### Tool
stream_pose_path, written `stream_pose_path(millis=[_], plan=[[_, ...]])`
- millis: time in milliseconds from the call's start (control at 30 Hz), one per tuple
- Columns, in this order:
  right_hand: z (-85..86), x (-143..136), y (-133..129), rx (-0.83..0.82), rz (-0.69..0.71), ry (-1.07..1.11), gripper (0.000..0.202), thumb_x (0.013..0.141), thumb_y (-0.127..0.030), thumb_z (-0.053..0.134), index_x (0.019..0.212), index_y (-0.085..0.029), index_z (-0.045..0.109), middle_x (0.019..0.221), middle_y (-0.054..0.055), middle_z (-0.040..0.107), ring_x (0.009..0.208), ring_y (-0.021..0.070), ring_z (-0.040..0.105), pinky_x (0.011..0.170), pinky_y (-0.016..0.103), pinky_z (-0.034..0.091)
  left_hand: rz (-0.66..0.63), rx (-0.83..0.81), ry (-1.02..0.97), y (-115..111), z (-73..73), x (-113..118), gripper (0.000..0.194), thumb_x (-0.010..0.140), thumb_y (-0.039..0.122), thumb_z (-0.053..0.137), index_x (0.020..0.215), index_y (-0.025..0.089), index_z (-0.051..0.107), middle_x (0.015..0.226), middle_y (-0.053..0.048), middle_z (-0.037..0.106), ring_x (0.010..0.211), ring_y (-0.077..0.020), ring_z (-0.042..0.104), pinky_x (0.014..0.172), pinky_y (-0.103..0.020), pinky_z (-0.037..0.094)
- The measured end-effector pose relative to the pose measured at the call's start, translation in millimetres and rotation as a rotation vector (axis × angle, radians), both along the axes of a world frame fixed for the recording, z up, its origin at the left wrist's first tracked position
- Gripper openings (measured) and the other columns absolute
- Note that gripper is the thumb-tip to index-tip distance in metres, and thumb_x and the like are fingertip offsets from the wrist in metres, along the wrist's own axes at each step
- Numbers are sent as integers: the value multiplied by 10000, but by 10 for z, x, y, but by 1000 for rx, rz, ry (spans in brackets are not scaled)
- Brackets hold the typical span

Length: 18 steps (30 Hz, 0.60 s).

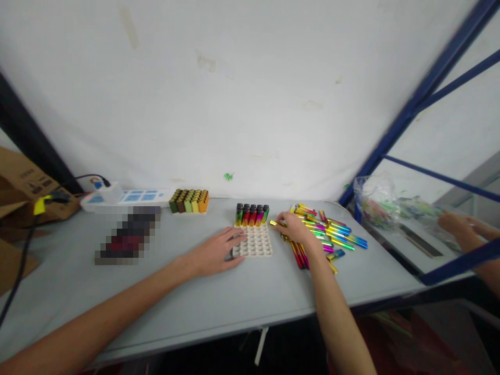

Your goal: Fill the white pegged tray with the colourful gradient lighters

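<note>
A white tray point(258, 242) with a grid of holes lies on the table, its back rows filled with upright, shiny coloured lighters point(253, 214) with black tops. At the tray's left edge rests my left hand point(221, 252), fingers stretched out and apart, touching the rim. Right of the tray, my right hand point(292, 227) pinches a lighter whose gold end point(273, 223) points left. Beneath and beyond that hand spreads a loose pile of metallic lighters point(330, 232) in gold, blue, green, red and pink. Part of the pile is hidden by my right hand and forearm.
A block of green, brown and yellow lighters point(189, 202) stands by the wall, near a white power strip point(142, 197). A pixelated dark object point(130, 234) lies at left, beyond it a cardboard box point(33, 179). Blue metal bars point(414, 112) and another person's hands point(459, 226) are at right.
</note>
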State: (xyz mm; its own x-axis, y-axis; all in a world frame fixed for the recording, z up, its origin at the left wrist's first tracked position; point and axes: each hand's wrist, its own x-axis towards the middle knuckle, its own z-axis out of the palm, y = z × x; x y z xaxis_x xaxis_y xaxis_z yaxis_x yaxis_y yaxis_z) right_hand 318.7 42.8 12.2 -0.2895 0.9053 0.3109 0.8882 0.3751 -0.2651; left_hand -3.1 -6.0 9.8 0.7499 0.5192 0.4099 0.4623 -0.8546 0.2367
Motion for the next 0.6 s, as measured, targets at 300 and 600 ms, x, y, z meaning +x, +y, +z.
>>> stream_pose_path(millis=[300,600], plan=[[273,-148,-123,145,-3,308,392,1052,-468,404,1288,-223,599,852,48,736,756,215,693,762,323,510,-7,-2,16,9,-4,-4,455,956,348,622,1378,181,585,1400,-150,581,1324,-298,537,1157,-466,453],[373,-264,-206,177,96,526,377,991,-503,510,1194,-215,646,701,-19,583,571,140,501,580,263,443,1,-11,20,18,-20,-9,454,963,366,614,1382,194,584,1400,-147,583,1327,-297,534,1160,-472,447]])
